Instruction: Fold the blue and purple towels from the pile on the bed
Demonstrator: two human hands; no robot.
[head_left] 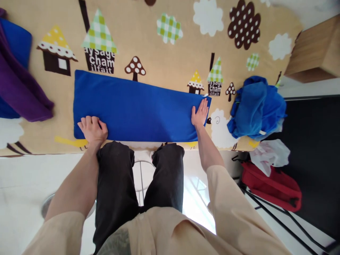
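Beige shirt fabric sits nearest the camera, and beyond it dark trousers reach up to the near edge of the tan, print-covered desk, below and between the two hands. The likeliest trouble is with the long blue cloth: its near side runs close to that edge, so a pull toward the body could drag it over. Uneven pressure is the next risk; if one hand pushes while the other stays put, the middle, which neither hand covers, could ruck up. A smaller worry is the slanted far side, which would probably leave the ends mismatched in any fold.

As for where it lies, the blue cloth is flat beneath both hands and stretches between them, with most of its width beyond the left hand. That hand rests near the near left corner, fingers bent and thumb drawn in; whether it pinches any fabric, I cannot tell. At the other end the right hand lies open, palm down, fingers together and thumb apart, gripping nothing. To its right is a crumpled blue pile; left of the left hand, a purple cloth. Just beyond the right fingertips, a small white label sticks out.
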